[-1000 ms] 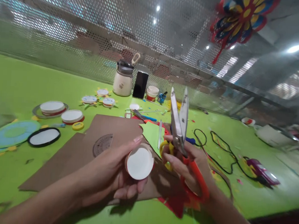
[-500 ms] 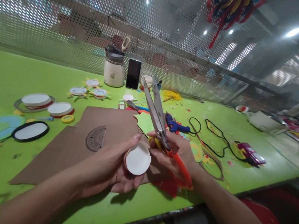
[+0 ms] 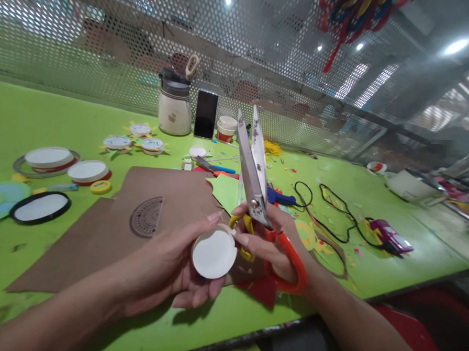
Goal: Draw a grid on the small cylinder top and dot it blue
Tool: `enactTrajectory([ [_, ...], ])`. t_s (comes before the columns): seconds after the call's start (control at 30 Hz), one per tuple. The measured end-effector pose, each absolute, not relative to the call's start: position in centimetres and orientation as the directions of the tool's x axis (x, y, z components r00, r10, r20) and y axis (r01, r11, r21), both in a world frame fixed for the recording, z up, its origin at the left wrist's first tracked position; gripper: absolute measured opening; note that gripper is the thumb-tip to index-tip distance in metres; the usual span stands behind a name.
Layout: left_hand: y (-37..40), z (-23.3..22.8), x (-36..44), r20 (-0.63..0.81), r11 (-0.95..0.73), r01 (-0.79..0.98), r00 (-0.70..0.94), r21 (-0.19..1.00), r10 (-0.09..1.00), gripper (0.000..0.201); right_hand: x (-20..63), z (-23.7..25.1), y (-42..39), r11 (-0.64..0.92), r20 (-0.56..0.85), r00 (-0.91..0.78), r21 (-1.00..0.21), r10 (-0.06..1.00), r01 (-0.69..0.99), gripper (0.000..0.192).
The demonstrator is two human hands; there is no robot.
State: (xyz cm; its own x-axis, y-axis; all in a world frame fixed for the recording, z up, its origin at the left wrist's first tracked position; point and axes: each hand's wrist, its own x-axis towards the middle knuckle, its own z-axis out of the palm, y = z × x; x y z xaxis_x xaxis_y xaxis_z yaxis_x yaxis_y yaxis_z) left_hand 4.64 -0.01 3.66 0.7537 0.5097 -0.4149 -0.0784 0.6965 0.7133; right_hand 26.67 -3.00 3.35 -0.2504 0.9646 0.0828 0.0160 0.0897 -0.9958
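My left hand (image 3: 186, 267) is wrapped round a cut-off paper cup base (image 3: 215, 252), its white round face turned toward me. A small notched tab shows on the base's right edge. In my right hand (image 3: 278, 235) is a pair of scissors (image 3: 253, 182) with orange handles, blades pointing up and slightly apart. A yellow loop (image 3: 247, 238) sits at my right fingers; whether it belongs to the scissors I cannot tell. The right fingertips are at the edge of the cup base. Beneath both hands lie brown cardboard (image 3: 108, 247) and a red piece (image 3: 262, 292).
On the green table stand a white jar (image 3: 175, 109), a phone (image 3: 206, 114) and paper cups (image 3: 226, 130). White round lids (image 3: 50, 158) and small flower discs (image 3: 117, 143) lie left. A blue glue gun (image 3: 280, 197) and black cord (image 3: 337, 204) lie right.
The scissors have turned, showing their blades and orange handle more openly, and shifted slightly right. The cup base stays in my left hand, nearly in place. The view has shifted slightly.
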Motion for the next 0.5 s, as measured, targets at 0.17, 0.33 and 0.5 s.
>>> enactTrajectory([
  [0.17, 0.29, 4.08, 4.16, -0.377, 0.697, -0.172, 0.739, 0.696, 0.558, 0.057, 26.55, 3.18, -2.91, 0.023, 0.034, -0.237, -0.998, 0.971, -0.052, 0.033],
  [0.33, 0.40, 3.88, 4.17, -0.366, 0.720, -0.222, 0.741, 0.657, 0.563, 0.057, 26.68, 2.60, -2.61, 0.055, 0.072, -0.236, -0.995, 0.969, -0.078, 0.032],
  [0.5, 0.72, 3.83, 3.90, -0.312, 0.698, -0.353, 0.706, 0.624, 0.636, 0.046, 26.80, 3.36, -2.51, 0.091, 0.086, -0.113, -0.995, 0.990, 0.041, 0.031],
])
